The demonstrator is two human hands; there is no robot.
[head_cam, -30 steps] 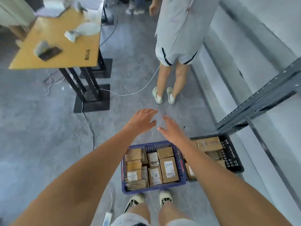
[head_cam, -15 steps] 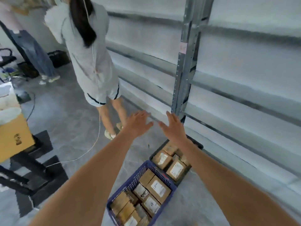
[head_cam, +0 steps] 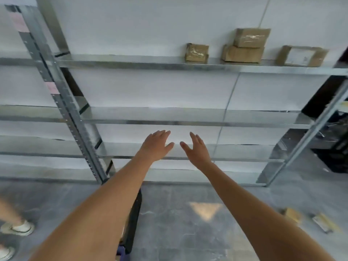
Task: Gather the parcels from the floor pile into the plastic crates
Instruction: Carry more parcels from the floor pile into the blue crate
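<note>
My left hand (head_cam: 156,146) and my right hand (head_cam: 195,149) are stretched out in front of me, side by side, fingers straight, holding nothing. They hover in front of a metal shelf rack (head_cam: 169,123). Only the edge of the black crate (head_cam: 134,221) and a sliver of the blue crate (head_cam: 120,250) show beside my left forearm; their parcels are hidden. Two blurred parcels (head_cam: 291,215) lie on the floor at the lower right.
Several cardboard boxes (head_cam: 244,46) stand on an upper shelf of the rack. A slanted rack post (head_cam: 62,102) rises at the left. Another person's shoes (head_cam: 17,227) are at the left edge. Dark crates (head_cam: 333,147) sit behind the rack's right end.
My view has swung right, from the crates and the standing person to the shelf rack. Both hands stayed open and extended. The crates have slid almost out of view.
</note>
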